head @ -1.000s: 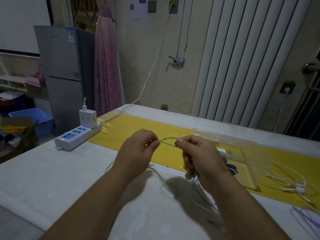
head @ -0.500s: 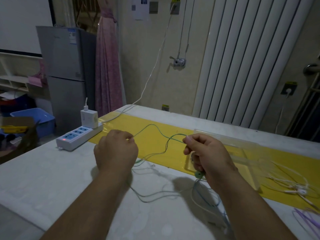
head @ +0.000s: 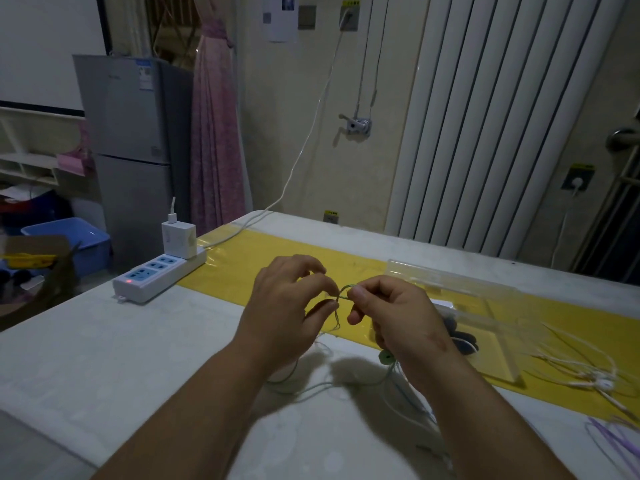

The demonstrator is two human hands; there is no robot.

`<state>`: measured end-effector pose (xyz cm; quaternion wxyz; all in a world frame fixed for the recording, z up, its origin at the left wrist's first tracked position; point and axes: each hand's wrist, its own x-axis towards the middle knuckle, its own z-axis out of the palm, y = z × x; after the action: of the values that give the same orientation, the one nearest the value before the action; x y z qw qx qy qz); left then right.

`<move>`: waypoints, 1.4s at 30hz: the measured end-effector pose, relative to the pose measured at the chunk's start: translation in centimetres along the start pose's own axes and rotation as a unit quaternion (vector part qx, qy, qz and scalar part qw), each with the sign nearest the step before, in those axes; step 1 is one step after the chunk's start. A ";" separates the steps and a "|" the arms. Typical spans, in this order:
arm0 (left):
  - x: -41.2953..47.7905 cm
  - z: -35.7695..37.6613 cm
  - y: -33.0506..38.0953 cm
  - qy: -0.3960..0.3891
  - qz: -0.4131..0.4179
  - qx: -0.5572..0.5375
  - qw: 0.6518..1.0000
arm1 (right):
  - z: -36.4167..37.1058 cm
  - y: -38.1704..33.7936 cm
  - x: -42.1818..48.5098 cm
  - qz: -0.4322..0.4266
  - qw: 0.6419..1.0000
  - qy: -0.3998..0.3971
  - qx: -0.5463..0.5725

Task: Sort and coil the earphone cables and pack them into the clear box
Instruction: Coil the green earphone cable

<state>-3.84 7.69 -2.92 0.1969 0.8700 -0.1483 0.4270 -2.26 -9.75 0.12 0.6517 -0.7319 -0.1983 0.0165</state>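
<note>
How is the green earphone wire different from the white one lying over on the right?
The green wire is pinched between both hands, left and right, and lifted above the table; the white wire lies untouched on the yellow strip. The green wire makes a small loop at the fingertips; the white wire sprawls loose. Both are thin earphone wires, and neither is in the clear box yet.
</note>
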 end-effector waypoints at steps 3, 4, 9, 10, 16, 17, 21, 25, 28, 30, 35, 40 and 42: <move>0.0 -0.1 -0.1 -0.001 -0.003 -0.016 1.000 | 0.0 0.0 0.0 -0.003 1.000 -0.003 0.007; 0.0 -0.1 -0.1 0.000 -0.003 -0.024 1.000 | 0.1 0.0 0.0 -0.003 1.000 -0.002 0.006; 0.0 -0.3 0.1 0.004 -0.005 -0.052 0.999 | 0.0 0.2 0.1 0.003 1.000 0.001 0.009; 0.0 -0.3 0.1 -0.001 -0.002 -0.055 0.998 | -0.1 0.2 0.1 0.004 1.000 0.001 0.008; 0.0 0.1 -0.2 -0.030 0.006 -0.051 0.998 | -0.1 0.1 0.0 0.009 1.000 -0.015 0.018; 0.0 0.2 -0.2 -0.036 0.003 -0.055 0.998 | -0.1 0.1 0.0 0.009 1.000 -0.016 0.020; 0.0 0.2 0.0 -0.063 -0.018 -0.092 0.994 | 0.0 0.1 0.0 0.015 0.999 -0.020 0.033; 0.1 0.3 0.1 -0.015 -0.098 -0.119 0.988 | -0.1 0.1 0.2 0.023 0.999 -0.008 0.047; 0.2 0.2 -0.1 0.028 -0.178 -0.133 0.975 | -0.4 -0.1 0.2 0.023 0.999 0.001 0.047; 0.4 -0.1 0.0 0.063 -0.216 -0.129 0.966 | -0.4 -0.1 0.3 0.019 0.999 0.004 0.026; 0.7 -0.9 -0.6 0.179 -0.312 -0.138 0.923 | -0.8 0.6 0.5 0.012 0.998 -0.011 -0.067; 0.5 -1.3 -0.9 0.212 -0.342 -0.085 0.912 | -0.9 0.5 0.4 0.013 0.994 -0.048 -0.097; 0.4 -1.5 -1.2 0.210 -0.346 -0.070 0.912 | -0.8 0.5 0.4 0.003 0.996 -0.034 -0.083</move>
<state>-4.10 9.38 -2.00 0.4191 0.7412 0.1774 0.4934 -1.51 -10.42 -0.14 0.5814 -0.7831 -0.2190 0.0263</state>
